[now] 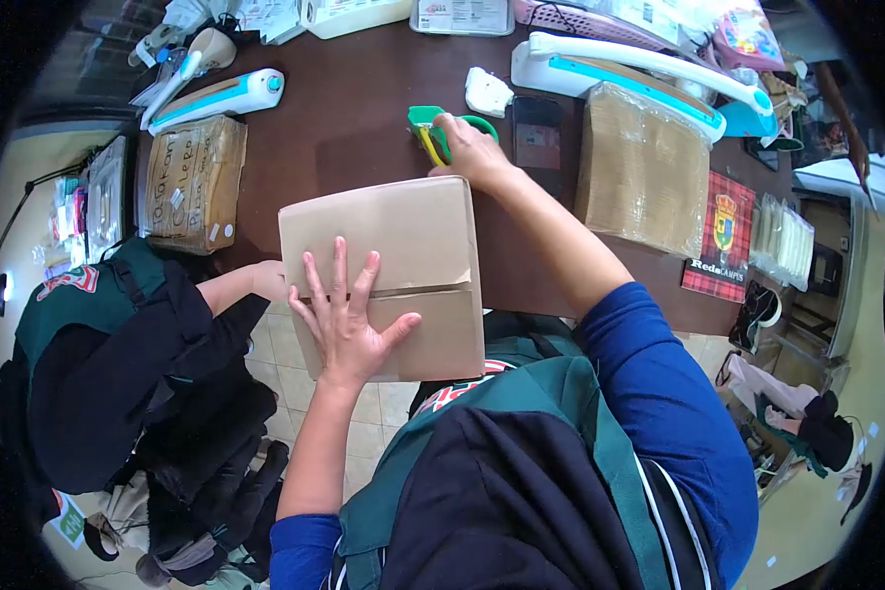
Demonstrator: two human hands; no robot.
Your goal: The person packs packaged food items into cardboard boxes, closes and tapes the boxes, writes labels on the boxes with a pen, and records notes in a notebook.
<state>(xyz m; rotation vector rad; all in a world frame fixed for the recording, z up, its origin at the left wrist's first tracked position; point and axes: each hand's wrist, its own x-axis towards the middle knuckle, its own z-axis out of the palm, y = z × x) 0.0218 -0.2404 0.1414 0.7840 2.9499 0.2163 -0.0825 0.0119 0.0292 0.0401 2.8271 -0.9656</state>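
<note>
A closed cardboard box [413, 231] sits at the table's near edge, its flaps meeting in a seam across the top. My left hand [344, 320] lies flat on it with the fingers spread and nothing held. Beyond the box's far right corner, my right hand [470, 152] has its fingers curled round a green and yellow tape dispenser [425, 118] on the table. Part of the dispenser is hidden by the fingers. Just right of that hand lies a dark phone [537, 133], and a crumpled white item [488, 92] is behind it.
Two white and teal sealers [228, 101] [619, 79] stand on the brown table [364, 98]. Taped cardboard boxes [192, 182] [646, 167] flank my arms. A red plaid booklet [720, 234] lies right. Another person [118, 334] is at the left, one forearm near my box.
</note>
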